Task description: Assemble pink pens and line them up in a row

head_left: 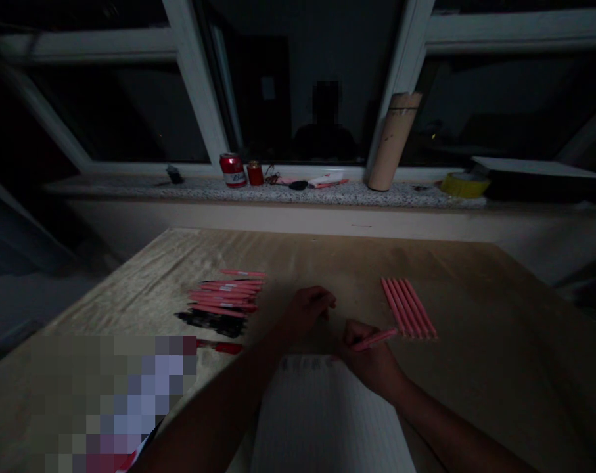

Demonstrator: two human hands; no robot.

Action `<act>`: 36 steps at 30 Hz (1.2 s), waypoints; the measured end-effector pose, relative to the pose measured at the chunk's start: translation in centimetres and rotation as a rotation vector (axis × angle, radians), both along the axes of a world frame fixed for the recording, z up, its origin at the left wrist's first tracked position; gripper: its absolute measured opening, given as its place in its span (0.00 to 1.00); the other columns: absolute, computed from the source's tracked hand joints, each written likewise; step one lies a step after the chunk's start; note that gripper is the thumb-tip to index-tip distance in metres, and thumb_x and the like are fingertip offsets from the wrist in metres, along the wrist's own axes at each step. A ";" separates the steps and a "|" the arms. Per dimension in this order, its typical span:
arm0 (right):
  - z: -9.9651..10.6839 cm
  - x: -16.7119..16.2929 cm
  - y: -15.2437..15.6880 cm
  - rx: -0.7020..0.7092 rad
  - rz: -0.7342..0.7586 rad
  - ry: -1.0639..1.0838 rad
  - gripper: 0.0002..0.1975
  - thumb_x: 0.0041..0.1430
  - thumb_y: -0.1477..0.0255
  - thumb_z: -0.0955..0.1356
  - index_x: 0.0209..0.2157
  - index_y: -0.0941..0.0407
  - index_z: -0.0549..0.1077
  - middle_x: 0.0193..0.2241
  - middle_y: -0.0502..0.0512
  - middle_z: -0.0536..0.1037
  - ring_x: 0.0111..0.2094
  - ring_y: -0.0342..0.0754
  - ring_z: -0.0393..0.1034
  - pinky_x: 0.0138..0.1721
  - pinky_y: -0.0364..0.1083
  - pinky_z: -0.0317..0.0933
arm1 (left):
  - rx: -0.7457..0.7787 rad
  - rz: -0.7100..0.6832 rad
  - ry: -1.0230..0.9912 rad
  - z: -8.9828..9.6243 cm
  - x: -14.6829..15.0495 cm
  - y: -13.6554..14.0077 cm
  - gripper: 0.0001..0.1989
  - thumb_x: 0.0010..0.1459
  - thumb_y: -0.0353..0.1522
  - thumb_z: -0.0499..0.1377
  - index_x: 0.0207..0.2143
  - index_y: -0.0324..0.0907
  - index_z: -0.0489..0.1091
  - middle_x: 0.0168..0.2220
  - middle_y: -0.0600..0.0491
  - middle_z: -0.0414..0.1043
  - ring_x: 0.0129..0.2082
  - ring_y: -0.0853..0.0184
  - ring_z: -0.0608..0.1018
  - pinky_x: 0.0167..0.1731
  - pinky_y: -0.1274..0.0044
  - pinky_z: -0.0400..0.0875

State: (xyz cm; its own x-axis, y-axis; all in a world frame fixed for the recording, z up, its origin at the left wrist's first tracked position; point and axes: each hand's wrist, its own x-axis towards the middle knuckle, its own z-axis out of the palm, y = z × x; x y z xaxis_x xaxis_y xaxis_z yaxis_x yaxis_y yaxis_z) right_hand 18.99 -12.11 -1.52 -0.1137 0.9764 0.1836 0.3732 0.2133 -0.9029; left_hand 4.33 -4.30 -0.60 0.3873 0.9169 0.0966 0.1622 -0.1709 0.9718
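As I look down through the head camera, I have the right hand (370, 366) closed on a pink pen (375, 339), its fingers folded round the barrel and one end poking out toward the right edge of the table (504, 348). That end sits close to the near end of a tidy row of pink pens (408, 309), which lie side by side between the hand and the table's far right corner; from this angle I cannot tell whether they touch. The left hand (311, 307) is partly curled, its fingers pointing toward the right edge, and in this dim light I cannot tell whether anything is tucked inside it. Both hands are near the far end of a lined sheet (330, 420), which shows a few dark marks across its top and runs toward me out of view.

Over toward the left edge I see a looser pile of pink pens (227, 295), with one lying a little apart on the side of the table's far edge. Black pens (213, 322) are bunched against the near side of that pile, and a red pen (225, 347) lies nearer me. Beyond the far edge, my view takes in a speckled windowsill (337, 195) with a red can (233, 172), a cardboard tube (395, 141) and a yellow tape roll (462, 186)
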 end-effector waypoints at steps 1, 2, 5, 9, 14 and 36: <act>0.0 -0.1 -0.1 -0.011 0.010 0.003 0.12 0.46 0.76 0.65 0.16 0.55 0.55 0.14 0.43 0.58 0.17 0.37 0.51 0.18 0.38 0.44 | 0.001 -0.001 -0.004 0.0 0.0 0.0 0.15 0.53 0.40 0.53 0.27 0.36 0.69 0.20 0.55 0.65 0.21 0.73 0.68 0.24 0.81 0.60; 0.1 -0.1 -0.1 -0.017 0.020 0.000 0.12 0.45 0.76 0.65 0.16 0.55 0.56 0.14 0.43 0.58 0.17 0.37 0.51 0.18 0.39 0.43 | 0.004 -0.003 -0.004 0.0 0.0 0.0 0.15 0.53 0.40 0.53 0.27 0.36 0.69 0.20 0.55 0.65 0.21 0.73 0.68 0.24 0.81 0.60; 0.3 -0.2 -0.2 0.008 0.046 -0.015 0.13 0.45 0.77 0.65 0.16 0.56 0.56 0.14 0.42 0.57 0.17 0.37 0.50 0.18 0.39 0.42 | 0.009 -0.010 0.005 0.3 0.0 -0.1 0.15 0.54 0.40 0.53 0.27 0.36 0.69 0.20 0.55 0.65 0.22 0.73 0.68 0.24 0.81 0.60; 0.2 0.0 -0.1 0.046 0.007 -0.004 0.14 0.44 0.79 0.64 0.15 0.55 0.53 0.14 0.42 0.55 0.17 0.37 0.49 0.18 0.39 0.42 | 0.001 -0.014 0.006 0.2 0.0 -0.1 0.15 0.54 0.40 0.53 0.27 0.36 0.69 0.21 0.55 0.66 0.21 0.73 0.68 0.25 0.81 0.61; 0.0 -0.1 -0.2 0.001 0.044 -0.002 0.12 0.46 0.76 0.65 0.16 0.56 0.57 0.14 0.43 0.58 0.17 0.37 0.51 0.18 0.39 0.44 | -0.004 -0.013 0.004 0.0 0.0 0.0 0.15 0.54 0.41 0.53 0.27 0.37 0.69 0.20 0.56 0.64 0.21 0.73 0.68 0.24 0.81 0.60; 0.5 -0.1 -0.4 -0.024 0.069 0.004 0.12 0.43 0.78 0.65 0.15 0.56 0.55 0.14 0.43 0.58 0.17 0.37 0.52 0.18 0.38 0.45 | -0.006 -0.005 0.021 0.3 0.1 -0.1 0.15 0.53 0.40 0.52 0.27 0.37 0.69 0.20 0.55 0.65 0.21 0.73 0.68 0.24 0.81 0.61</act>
State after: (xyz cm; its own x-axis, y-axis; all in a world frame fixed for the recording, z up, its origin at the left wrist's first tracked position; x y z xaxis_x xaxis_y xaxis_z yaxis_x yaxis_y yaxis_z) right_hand 18.91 -12.49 -1.02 -0.1804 0.9703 0.1611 0.3543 0.2169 -0.9096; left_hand 4.45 -4.42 -0.28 0.3938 0.9154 0.0830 0.1822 -0.1663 0.9691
